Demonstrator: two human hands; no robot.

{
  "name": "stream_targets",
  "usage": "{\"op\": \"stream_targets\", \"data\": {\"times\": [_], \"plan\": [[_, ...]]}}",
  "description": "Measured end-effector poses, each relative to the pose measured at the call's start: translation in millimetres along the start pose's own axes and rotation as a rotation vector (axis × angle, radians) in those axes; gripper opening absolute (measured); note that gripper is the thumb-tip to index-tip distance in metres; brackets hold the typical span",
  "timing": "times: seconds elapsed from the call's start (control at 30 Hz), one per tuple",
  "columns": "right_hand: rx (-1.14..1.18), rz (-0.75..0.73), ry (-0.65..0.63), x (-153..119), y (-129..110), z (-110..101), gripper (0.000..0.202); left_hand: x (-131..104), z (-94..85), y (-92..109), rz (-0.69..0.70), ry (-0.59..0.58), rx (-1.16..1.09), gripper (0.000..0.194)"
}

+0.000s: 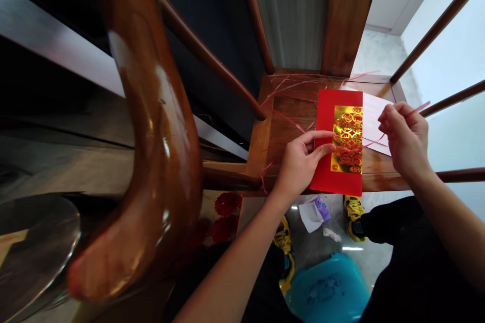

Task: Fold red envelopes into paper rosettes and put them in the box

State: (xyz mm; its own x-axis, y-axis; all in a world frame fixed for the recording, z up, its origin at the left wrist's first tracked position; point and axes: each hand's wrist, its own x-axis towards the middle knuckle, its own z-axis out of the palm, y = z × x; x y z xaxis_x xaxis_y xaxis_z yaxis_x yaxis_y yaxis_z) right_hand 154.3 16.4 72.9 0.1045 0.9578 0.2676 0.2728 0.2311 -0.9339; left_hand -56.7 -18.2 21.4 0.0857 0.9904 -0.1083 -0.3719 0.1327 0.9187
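A red paper sheet (326,111) with a gold patterned panel (347,126) lies over the front of a wooden chair seat (291,113). My left hand (303,161) pinches at the gold panel, thumb and forefinger pressed close together at its left side. From there a thin pink string (373,144) runs across the panel to my right hand (405,136). The fingers of my right hand are closed on the string, and its end sticks out behind the knuckles. White paper (377,116) lies on the seat partly beneath the red sheet.
Loose pink strings (291,83) are strewn over the back of the seat. A large curved wooden armrest (162,126) rises at the left. Below are a blue plastic stool (329,287), a purple tissue pack (322,208) and yellow shoes (354,214) on the floor.
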Motion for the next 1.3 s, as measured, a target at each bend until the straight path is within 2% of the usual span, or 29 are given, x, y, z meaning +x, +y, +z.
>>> {"op": "stream_targets", "data": {"times": [0.07, 0.2, 0.3, 0.43, 0.6, 0.7, 0.83, 1.3], "plan": [[-0.157, -0.102, -0.051, -1, -2, -3, 0.034, 0, -0.6, 0, 0.032, 0.02, 0.022, 0.029], [-0.453, -0.431, -0.241, 3, -6, -14, 0.025, 1, -2.4, 1, 0.136, 0.077, 0.087, 0.021], [-0.55, -0.54, -0.344, 4, -8, -17, 0.016, 3, -3.2, 2, 0.187, 0.118, 0.11, 0.017], [-0.525, -0.465, -0.389, 0, -7, -12, 0.014, 3, -1.9, 1, 0.241, 0.165, 0.131, 0.013], [-0.393, -0.196, -0.344, -7, 0, -2, 0.022, 0, -1.1, -1, 0.303, 0.199, 0.234, 0.011], [-0.349, -0.1, -0.336, -9, 1, 2, 0.026, -1, -1.5, -2, 0.321, 0.232, 0.282, 0.012], [-0.356, -0.078, -0.319, -10, 0, 5, 0.033, -2, -0.4, -2, 0.345, 0.252, 0.324, 0.011], [-0.27, -0.019, -0.354, -15, 2, 12, 0.037, -7, 2.2, -3, 0.415, 0.268, 0.401, 0.009]]}}
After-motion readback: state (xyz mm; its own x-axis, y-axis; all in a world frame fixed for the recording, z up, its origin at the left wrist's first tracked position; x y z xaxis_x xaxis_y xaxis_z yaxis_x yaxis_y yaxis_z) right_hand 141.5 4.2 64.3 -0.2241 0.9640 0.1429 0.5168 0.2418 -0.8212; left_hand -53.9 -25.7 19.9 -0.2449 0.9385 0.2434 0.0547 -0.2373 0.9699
